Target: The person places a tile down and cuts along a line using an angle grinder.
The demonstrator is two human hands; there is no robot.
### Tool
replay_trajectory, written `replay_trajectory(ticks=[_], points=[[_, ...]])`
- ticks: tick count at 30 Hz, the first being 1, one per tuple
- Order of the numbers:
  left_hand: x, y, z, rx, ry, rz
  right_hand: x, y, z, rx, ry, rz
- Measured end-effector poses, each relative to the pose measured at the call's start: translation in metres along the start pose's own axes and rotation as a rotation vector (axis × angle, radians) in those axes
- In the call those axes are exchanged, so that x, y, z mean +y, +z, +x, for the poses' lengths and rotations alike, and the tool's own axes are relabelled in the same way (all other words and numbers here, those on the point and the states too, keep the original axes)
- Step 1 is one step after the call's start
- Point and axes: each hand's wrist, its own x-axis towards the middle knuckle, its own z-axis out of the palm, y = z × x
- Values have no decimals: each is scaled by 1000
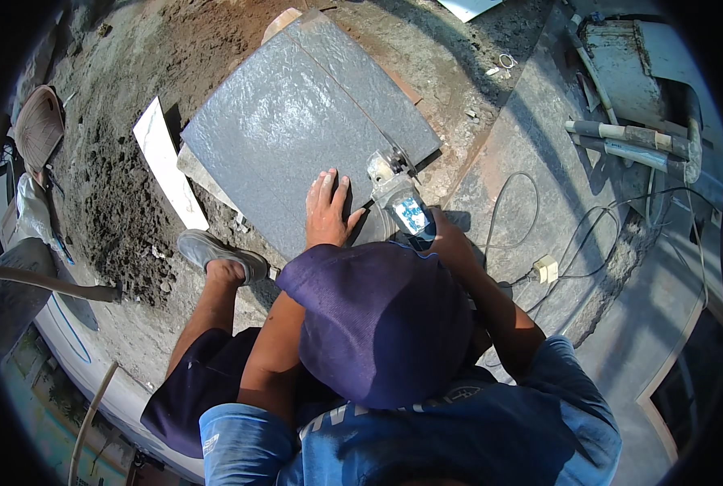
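Observation:
A large dark grey slab, like a floor tile, lies tilted across the ground in front of me. My left hand rests flat on its near part, fingers stretched out and holding nothing. In my right hand is an angle grinder, gripped by its body; a dark cap hides part of that grip. The grinder's disc stands on the slab near its right corner. From there a thin straight line, which looks like a cut, runs to the far edge. Whether the disc spins, I cannot tell.
A white tile strip lies left of the slab, beside loose dark soil. To the right, a black cable loops around a pale plug connector. Pipes lie at the far right. A woven hat sits far left.

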Motion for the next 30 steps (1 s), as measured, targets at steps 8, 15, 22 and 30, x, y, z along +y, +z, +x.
replay_trajectory(ticks=[8,15,22,30], points=[[1,-1,0,-10,-11,-2,0,-2,-4,2,14,0],[1,0,-1,-19,-21,1,2,-1,-5,-7,54,-28],[0,0,1,-12,-12,7,-2,-4,-7,1,51,-46],[0,0,0,-15,-13,-13,2,-3,-10,3,48,-2]])
